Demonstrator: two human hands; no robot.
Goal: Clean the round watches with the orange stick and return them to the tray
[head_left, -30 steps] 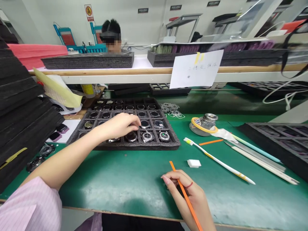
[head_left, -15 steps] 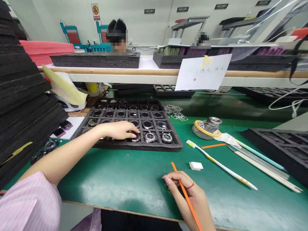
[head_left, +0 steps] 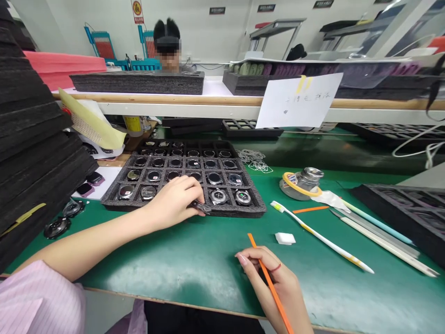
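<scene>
Head view: outstretched left hand (head_left: 174, 202) pinches a watch case (head_left: 201, 207) at the tray (head_left: 239, 212); right hand (head_left: 274, 283) grips an orange stick (head_left: 255, 248).

Upper left arm covered by a pale pink sleeve (head_left: 38, 301) marked with fine lengthwise stripes, forearm left uncovered down to the left hand (head_left: 174, 202), right hand (head_left: 274, 283) ungloved, one of its fingers (head_left: 251, 258) encircled by a thin red ring (head_left: 276, 268).
</scene>
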